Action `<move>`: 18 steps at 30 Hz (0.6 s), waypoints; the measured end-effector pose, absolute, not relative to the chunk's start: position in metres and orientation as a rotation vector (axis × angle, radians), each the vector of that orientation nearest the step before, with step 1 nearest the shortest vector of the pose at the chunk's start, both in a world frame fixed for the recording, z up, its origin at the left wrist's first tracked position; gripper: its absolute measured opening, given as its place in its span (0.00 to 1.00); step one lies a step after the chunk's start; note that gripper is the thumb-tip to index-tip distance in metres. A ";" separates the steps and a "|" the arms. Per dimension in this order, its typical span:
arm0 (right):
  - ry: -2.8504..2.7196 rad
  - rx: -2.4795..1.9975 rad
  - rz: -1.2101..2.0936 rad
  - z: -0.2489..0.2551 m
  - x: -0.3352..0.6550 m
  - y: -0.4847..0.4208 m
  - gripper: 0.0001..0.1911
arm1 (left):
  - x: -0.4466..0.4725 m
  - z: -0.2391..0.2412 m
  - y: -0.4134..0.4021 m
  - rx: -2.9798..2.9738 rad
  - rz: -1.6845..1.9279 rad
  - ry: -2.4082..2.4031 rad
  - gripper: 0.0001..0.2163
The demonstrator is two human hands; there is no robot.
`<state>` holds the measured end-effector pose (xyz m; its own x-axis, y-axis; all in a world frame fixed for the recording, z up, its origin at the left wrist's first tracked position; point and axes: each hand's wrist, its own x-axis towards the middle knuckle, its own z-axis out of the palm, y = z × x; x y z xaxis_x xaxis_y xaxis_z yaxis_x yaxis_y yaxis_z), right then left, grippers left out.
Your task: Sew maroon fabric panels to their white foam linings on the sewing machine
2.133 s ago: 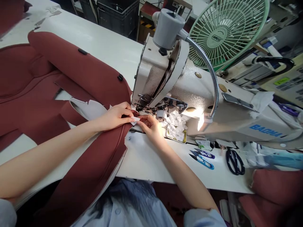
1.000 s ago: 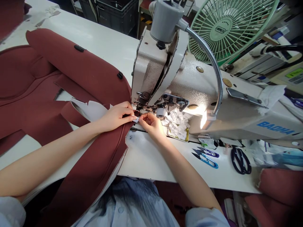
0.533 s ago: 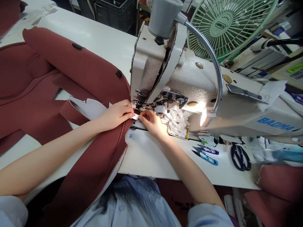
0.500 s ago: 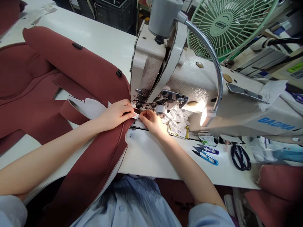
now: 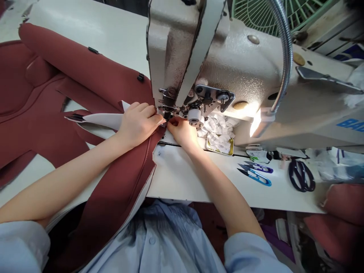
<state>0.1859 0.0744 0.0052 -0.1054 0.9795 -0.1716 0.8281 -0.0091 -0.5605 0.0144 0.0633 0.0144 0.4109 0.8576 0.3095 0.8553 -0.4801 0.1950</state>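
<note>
A large piece of dark red leather-like cover (image 5: 71,79) with white backing lies across the white table (image 5: 182,178) and hangs over its front edge. My left hand (image 5: 139,123) presses the cover's edge down right at the presser foot of the cream sewing machine (image 5: 204,60), fingers curled together. My right hand (image 5: 180,131) sits just right of the needle, its fingers pinched on a small white label that is mostly hidden between the two hands.
A small tin of white labels (image 5: 220,142) sits under the machine arm. Two blue thread snips (image 5: 254,174) and black scissors (image 5: 301,178) lie to the right. A gooseneck lamp (image 5: 281,57) curves over the machine; a green fan (image 5: 267,11) stands behind.
My head has moved closer and lower, so the machine fills more of the view. Both hands have slid forward to the needle, and the white label is now largely covered.
</note>
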 end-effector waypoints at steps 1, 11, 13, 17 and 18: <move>-1.995 -1.898 0.800 0.005 0.186 0.074 0.09 | 0.015 0.014 0.062 2.643 0.567 1.596 0.18; -1.941 -1.837 0.796 0.003 0.185 0.069 0.10 | 0.014 0.020 0.052 2.581 0.377 1.544 0.14; -1.958 -1.852 0.771 0.004 0.185 0.069 0.10 | 0.015 0.019 0.051 2.587 0.410 1.531 0.15; -1.991 -1.869 0.713 0.006 0.183 0.066 0.11 | 0.016 0.012 0.050 2.599 0.454 1.457 0.16; -1.995 -1.873 0.710 0.006 0.183 0.066 0.11 | 0.015 0.011 0.050 2.610 0.449 1.432 0.16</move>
<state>0.1826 0.0657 0.0056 -0.0948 0.9898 -0.1062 0.8345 0.0209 -0.5506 0.0153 0.0497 0.0106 0.5052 0.8406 0.1954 0.8016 -0.5410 0.2546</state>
